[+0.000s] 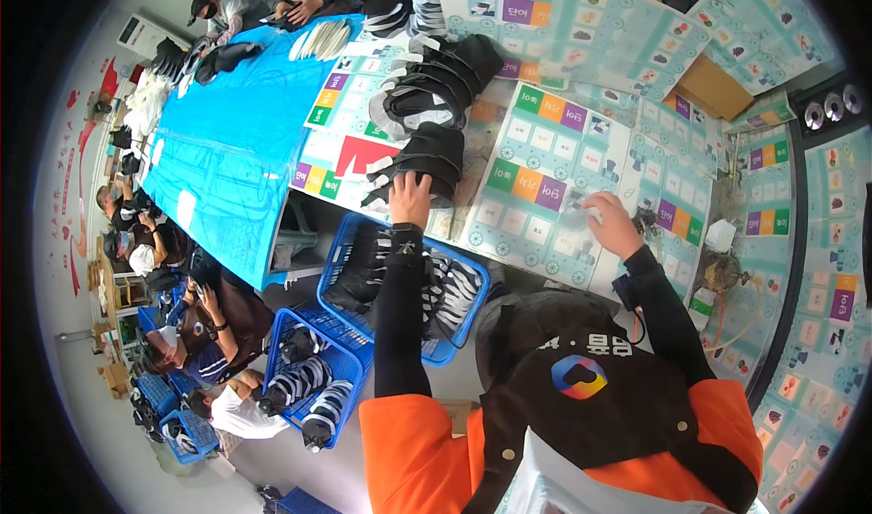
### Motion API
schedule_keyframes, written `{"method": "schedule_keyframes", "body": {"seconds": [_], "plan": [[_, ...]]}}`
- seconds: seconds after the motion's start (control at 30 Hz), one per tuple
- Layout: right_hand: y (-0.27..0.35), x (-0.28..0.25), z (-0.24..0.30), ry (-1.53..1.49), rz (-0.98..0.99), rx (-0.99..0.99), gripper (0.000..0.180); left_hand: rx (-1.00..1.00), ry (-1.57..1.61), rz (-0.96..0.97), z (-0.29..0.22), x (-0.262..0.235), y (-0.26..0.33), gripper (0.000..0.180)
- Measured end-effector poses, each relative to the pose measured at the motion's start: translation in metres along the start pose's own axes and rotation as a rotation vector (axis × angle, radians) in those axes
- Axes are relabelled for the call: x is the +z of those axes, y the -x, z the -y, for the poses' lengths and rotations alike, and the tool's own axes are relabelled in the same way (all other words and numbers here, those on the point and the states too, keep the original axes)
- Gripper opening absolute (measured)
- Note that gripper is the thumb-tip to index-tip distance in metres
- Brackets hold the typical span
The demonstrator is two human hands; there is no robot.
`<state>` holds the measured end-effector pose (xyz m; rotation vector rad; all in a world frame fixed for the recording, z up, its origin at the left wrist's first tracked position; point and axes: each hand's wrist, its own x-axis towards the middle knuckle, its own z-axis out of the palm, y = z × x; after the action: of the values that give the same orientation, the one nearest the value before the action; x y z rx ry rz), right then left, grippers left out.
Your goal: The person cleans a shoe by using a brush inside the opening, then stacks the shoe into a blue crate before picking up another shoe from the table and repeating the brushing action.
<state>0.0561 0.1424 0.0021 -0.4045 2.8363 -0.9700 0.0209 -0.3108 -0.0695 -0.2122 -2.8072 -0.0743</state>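
Observation:
My left hand (411, 198) grips the near end of a small stack of black fabric pieces (432, 158) with pale edges, which look like shoe uppers. Its fingers lie over the edge of the black material. Beyond that stack, a larger pile of the same black and grey pieces (434, 83) leans in overlapping layers. My right hand (614, 225) is over the patterned table cover (536, 164), fingers bent and a little apart, with nothing I can make out in them. A red patch (361, 155) shows on the table left of the smaller stack.
Below the table edge stand two blue baskets (442, 361) (350, 366) filled with black and striped pieces. To the left runs a blue-covered table (238, 119) with pale flat pieces (321, 40). Several people work around it. A cardboard box (713, 87) stands at the back right.

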Motion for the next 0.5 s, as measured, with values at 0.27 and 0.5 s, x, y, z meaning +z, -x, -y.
{"method": "schedule_keyframes", "body": {"seconds": [0.27, 0.5], "plan": [[-0.069, 0.114, 0.072, -0.408, 0.506, -0.089, 0.037, -0.011, 0.228, 0.147, 0.032, -0.032, 0.028, 0.032], [-0.133, 0.226, 0.133, -0.105, 0.285, -0.028, 0.122, 0.005, 0.393, 0.102, 0.006, -0.027, 0.047, 0.029]]}}
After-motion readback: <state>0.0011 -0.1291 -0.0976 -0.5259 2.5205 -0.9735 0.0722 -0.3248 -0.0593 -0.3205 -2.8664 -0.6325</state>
